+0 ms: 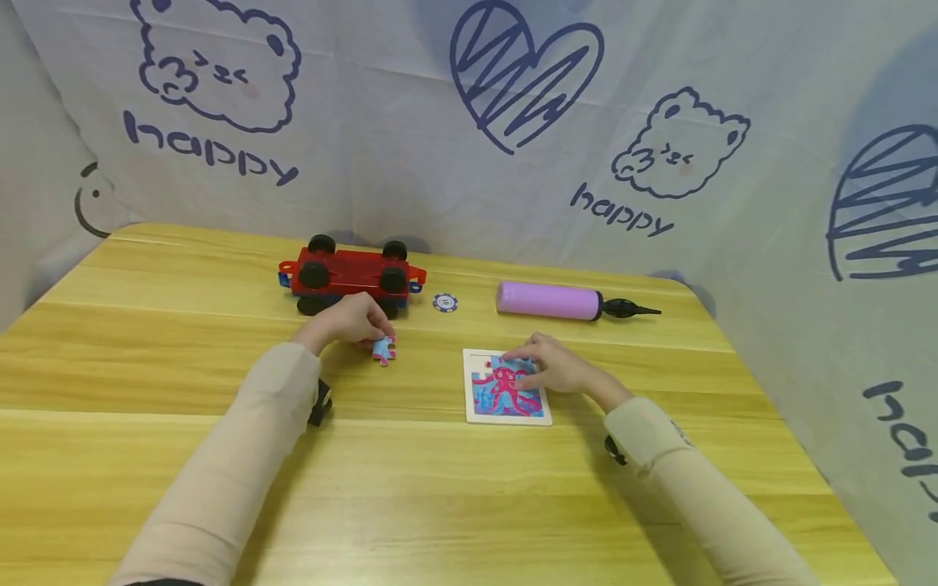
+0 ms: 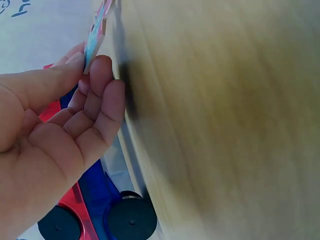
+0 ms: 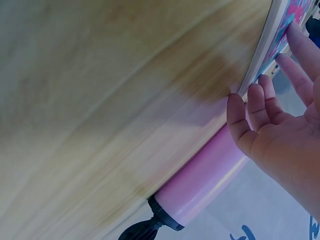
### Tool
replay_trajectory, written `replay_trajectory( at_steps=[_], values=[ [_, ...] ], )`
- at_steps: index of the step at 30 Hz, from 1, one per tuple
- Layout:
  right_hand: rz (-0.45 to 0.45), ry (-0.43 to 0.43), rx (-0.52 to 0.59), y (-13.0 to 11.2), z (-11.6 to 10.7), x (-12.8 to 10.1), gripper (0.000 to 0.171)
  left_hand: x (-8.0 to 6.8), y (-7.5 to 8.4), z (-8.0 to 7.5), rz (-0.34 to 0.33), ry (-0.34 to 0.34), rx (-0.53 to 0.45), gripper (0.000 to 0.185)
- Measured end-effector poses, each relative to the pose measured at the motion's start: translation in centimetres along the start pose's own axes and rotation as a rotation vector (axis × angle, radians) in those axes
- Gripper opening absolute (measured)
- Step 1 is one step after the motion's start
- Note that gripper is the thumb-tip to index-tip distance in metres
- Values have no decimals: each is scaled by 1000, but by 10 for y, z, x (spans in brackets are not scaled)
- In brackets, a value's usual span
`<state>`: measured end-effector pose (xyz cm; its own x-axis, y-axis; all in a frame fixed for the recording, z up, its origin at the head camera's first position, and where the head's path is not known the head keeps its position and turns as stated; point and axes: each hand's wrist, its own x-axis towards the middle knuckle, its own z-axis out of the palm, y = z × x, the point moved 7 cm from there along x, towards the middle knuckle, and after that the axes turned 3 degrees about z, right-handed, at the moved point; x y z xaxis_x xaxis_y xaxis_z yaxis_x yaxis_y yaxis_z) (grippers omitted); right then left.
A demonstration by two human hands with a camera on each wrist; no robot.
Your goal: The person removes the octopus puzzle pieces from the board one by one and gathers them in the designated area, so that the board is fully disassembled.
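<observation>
My left hand pinches a blue and pink jigsaw piece between thumb and fingertips, close above the table in front of the toy vehicle. The left wrist view shows this puzzle piece nearly edge-on, its lower end at the thumb tip. To the right lies a white-framed puzzle tray with a pink octopus picture; white backing shows in its upper left corner. Over the tray's upper right side, my right hand spreads its fingers, fingertips on the picture and at the frame. Nothing is gripped in it.
A red and blue toy vehicle with black wheels stands behind my left hand. Beside it lies a blue and white chip. A pink hand pump with a black nozzle lies behind the tray, near the curtain.
</observation>
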<state>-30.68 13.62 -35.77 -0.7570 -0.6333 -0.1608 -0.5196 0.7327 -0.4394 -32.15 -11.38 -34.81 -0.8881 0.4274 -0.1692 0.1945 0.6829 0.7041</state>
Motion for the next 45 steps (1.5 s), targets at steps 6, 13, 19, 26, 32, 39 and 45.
replay_trajectory(
  at_steps=[6, 13, 19, 26, 32, 39, 45],
  values=[
    [-13, 3, 5, 2, -1, -1, 42, 1, -6, 0, -23, 3, -3, 15],
    [-35, 21, -10, 1, -3, -2, 41, 2, -8, -2, -22, 14, 13, 16],
    [-37, 31, -15, 2, -5, -2, 41, 1, -6, -4, -26, 25, 37, 17],
    [-31, 31, 3, 5, -5, -3, 41, 2, 2, -1, -19, 29, 39, 10],
    [-19, 44, 6, 6, -6, -5, 41, 6, 10, 3, 11, 38, 33, 7],
    [3, 50, 18, 8, -6, -6, 42, 14, 18, 8, 44, 49, 7, 8],
    [3, 56, 20, 10, -6, -5, 41, 21, 30, 15, 76, 44, 18, 7]
  ],
)
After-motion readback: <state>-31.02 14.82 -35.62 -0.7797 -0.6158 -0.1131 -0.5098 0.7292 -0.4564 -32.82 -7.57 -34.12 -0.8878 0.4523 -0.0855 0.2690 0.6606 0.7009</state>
